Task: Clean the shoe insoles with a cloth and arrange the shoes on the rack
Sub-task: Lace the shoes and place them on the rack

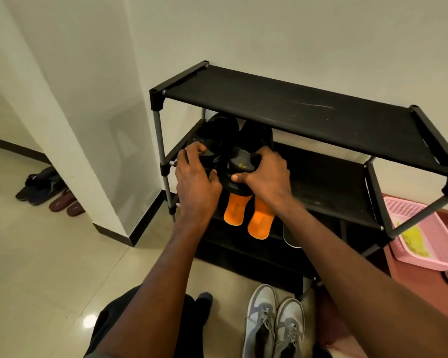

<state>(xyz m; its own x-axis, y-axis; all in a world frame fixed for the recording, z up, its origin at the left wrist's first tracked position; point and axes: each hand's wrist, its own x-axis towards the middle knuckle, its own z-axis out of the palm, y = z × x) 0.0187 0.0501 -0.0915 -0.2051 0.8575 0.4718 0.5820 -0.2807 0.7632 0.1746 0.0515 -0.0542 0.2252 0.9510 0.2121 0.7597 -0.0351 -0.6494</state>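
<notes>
**Desk:** Where are the shoes right now?

**Operator:** I've got a pair of black shoes [230,143] on the middle shelf of the black rack [295,107], at its left end, toes pointing toward the wall. My left hand [195,177] grips the heel of the left shoe, fingers curled over the top edge and thumb underneath. My right hand [265,171] holds the heel of the right shoe the same way, thumb pressed against the back of it and fingers wrapped over the collar. Both hands are closed round the shoes, neither one loose.

**Desk:** And the insoles?

**Operator:** Two orange insoles [246,215] lie side by side just under my hands, on the shelf below, sticking out toward me past its front edge. Next to them on the right I see a pale curved edge; I can't tell what it is.

**Desk:** Anything else nearby?

**Operator:** A pair of grey sneakers [274,324] stands on the floor in front of the rack, by my knees. To the right of the rack sits a pink basket [424,236] with something yellow in it. Far off to the left, beyond the wall corner, some dark shoes and brown slippers [66,202] lie on the tiles.
</notes>
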